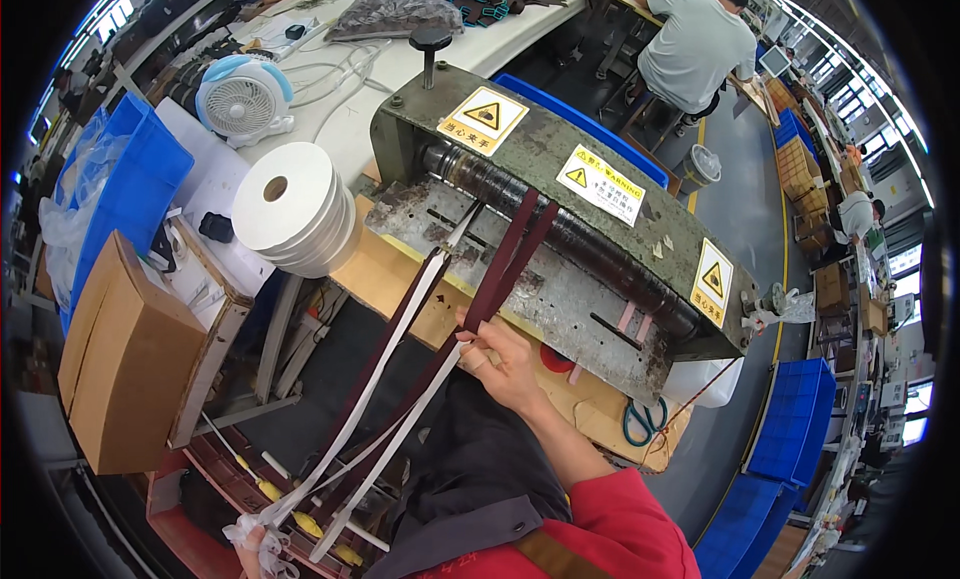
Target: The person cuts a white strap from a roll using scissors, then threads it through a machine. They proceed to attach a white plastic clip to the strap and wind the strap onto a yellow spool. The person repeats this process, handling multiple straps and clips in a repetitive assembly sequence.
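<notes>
A strip of grey floor (pixel 690 474) runs along the right, between the bench side and the blue bins (pixel 800 419). The white bench (pixel 520 41) spreads behind the machine (pixel 545 129), whose green housing slants from upper left to lower right. Below its roller (pixel 605 264) lies a metal plate (pixel 560 294), its front edge set back from the edge of the wooden board (pixel 600 434), leaving a narrow ledge. At the left, a blue tub (pixel 130 189) and a carton (pixel 125 359) crowd that side, and the rolls (pixel 290 204) stand just beside the plate's left end, so room there is tight. The dark red straps (pixel 505 259) come from under the roller, cross the plate and its front edge, and slope down left beside white tape (pixel 390 344). The right grip (pixel 503 364) is closed, pinching straps and tape between thumb and fingers just off the board's front edge. The left grip (pixel 247 557), at the lower edge, is partly hidden by clear film; how far it is closed I cannot tell. Scissors (pixel 645 422) lie on the board's right end, well apart from both grips.
</notes>
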Available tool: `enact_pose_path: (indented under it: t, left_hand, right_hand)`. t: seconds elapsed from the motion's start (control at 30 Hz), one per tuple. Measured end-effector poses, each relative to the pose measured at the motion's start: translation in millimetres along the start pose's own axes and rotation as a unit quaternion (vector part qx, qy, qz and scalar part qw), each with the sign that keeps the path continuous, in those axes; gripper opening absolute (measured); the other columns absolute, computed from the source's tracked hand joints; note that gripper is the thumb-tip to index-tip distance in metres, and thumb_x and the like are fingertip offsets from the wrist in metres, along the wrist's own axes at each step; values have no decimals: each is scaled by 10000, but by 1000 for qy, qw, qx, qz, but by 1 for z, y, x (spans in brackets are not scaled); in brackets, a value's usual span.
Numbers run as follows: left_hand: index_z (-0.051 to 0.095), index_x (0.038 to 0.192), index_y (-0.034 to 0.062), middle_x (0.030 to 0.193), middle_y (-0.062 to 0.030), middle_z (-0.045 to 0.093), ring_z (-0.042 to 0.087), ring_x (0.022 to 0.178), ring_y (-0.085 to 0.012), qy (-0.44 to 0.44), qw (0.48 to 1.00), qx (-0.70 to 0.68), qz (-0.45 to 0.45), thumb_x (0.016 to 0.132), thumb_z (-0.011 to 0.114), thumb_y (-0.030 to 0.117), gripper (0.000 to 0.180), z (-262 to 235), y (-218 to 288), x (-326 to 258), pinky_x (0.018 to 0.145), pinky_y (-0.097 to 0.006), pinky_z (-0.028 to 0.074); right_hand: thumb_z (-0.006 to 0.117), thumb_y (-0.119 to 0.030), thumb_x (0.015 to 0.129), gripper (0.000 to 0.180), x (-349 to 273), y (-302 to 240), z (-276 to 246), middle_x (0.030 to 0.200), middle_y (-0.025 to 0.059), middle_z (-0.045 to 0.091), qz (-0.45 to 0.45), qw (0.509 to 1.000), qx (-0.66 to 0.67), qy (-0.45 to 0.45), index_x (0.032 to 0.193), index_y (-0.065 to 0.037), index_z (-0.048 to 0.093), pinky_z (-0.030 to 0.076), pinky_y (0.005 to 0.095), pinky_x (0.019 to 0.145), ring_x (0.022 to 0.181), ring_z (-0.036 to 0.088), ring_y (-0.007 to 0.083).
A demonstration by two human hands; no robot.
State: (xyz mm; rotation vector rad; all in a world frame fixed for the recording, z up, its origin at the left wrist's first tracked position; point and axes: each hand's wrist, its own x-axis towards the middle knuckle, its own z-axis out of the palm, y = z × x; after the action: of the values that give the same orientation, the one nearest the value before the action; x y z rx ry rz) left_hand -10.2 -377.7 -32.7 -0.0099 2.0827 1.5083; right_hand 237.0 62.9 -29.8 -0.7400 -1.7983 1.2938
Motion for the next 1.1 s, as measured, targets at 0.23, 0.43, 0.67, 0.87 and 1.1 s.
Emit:
enact_pose_path:
  t: [0.23, 0.43, 0.67, 0.87, 1.1]
  left_hand:
    - [510, 824, 22, 669, -36, 511, 477, 516, -116, 34, 999, -26, 1, 693, 596, 192, 231, 49, 41, -34, 459, -227, 384]
    - [514, 898, -6, 717, -78, 562, 548, 587, -146, -110, 991, -71, 3, 665, 649, 130, 301, 77, 75, -33, 535, -253, 449]
    - [560, 909, 6, 773, -33, 579, 553, 655, -99, -313, 948, -54, 3, 675, 645, 26, 250, 182, 112, -7, 577, -217, 439]
    - [559, 970, 5, 820, -33, 573, 543, 670, -90, -460, 879, -123, -32, 686, 693, 108, 330, 272, 129, 5, 557, -209, 428]
    - [532, 729, -1, 575, 5, 534, 468, 515, -52, -340, 915, -7, 218, 713, 656, 117, 171, 309, 117, 1, 475, -222, 393]
  right_hand:
    - [616, -104, 773, 299, -1, -8, 1, 1025, 174, 561, -162, 978, -120, -52, 1038, 24, 561, 481, 284, 692, 854, 600, 272]
    - [660, -127, 709, 228, -7, -38, 3, 739, 91, 569, -129, 954, -257, -85, 882, -13, 564, 433, 318, 508, 580, 565, 223]
    - [652, -50, 686, 371, -23, -48, 24, 955, 157, 582, -171, 949, -208, -165, 1044, -27, 560, 473, 323, 616, 745, 593, 275]
    - [650, -72, 684, 361, -28, -39, 28, 1068, 143, 544, -222, 914, -277, -195, 1031, -39, 558, 471, 344, 702, 837, 573, 274]
    - [627, -68, 719, 262, -35, -38, 31, 975, 116, 548, -229, 924, -264, -153, 955, -42, 519, 458, 324, 659, 764, 565, 232]
